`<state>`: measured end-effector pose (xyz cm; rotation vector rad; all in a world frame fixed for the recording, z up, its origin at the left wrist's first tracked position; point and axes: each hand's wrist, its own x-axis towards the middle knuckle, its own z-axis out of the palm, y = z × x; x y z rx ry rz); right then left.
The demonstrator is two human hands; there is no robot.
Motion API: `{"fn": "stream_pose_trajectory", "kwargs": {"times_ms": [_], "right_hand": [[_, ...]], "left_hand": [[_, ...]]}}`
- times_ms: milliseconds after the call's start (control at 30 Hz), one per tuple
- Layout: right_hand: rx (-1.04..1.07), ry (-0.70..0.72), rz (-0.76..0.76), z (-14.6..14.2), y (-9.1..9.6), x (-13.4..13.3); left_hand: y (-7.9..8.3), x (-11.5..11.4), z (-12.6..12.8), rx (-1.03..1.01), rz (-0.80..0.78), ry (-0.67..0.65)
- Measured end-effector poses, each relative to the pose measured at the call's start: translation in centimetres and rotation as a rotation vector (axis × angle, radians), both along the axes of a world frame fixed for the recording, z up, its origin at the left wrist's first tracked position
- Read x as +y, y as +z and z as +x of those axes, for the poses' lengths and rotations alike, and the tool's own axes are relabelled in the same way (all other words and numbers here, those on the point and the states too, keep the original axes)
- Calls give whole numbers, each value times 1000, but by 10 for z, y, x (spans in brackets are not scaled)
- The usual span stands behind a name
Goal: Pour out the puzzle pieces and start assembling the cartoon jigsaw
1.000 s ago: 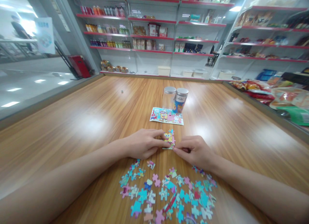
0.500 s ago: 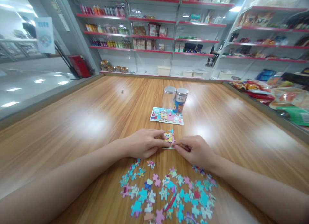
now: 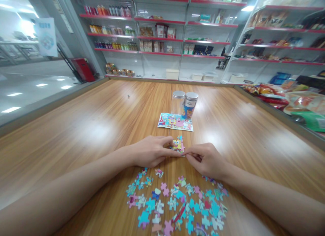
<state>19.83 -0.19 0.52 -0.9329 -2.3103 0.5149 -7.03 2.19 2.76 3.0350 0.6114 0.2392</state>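
A small joined section of jigsaw puzzle with a yellow cartoon face lies between my hands. My left hand rests at its left side, fingers apart, the index finger stretched along the lower edge. At the lower right corner, my right hand pinches a puzzle piece, mostly hidden by the fingertips. Many loose puzzle pieces in blue, pink and white are spread on the table nearer to me. Just beyond the joined section lies a printed picture sheet with cartoon figures.
A clear jar and a jar with a blue label, both silver-lidded, stand behind the sheet on the wooden table. Shelves of goods line the back. Packaged snacks lie beyond the right edge.
My left index finger has slid right along the puzzle's lower edge, up to the right fingertips. My right hand stays almost in place. The loose pieces look unchanged.
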Motion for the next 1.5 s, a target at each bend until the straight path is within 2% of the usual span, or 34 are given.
{"fn": "stream_pose_trajectory", "kwargs": {"times_ms": [167,333,600,833,1100,1300,1500], "right_hand": [[-15,-98,-30,1,-2,1],[-107,-129,-32,0,-2,1],[-229,-121,69,-3,5,-1],[-403,-124,147,-10,8,-3],[-472,3,421,-9,4,1],[-419,19,448,-9,2,1],[-396,49,491,-9,9,0]], "left_hand": [[-2,0,1,-60,-42,14],[-5,0,0,-115,-76,9],[-9,2,0,-139,-41,-62],[-6,2,3,-133,-43,-64],[-3,0,4,-136,-33,-77],[-3,1,4,-95,-14,-76],[-2,0,4,-53,-2,-55]]}}
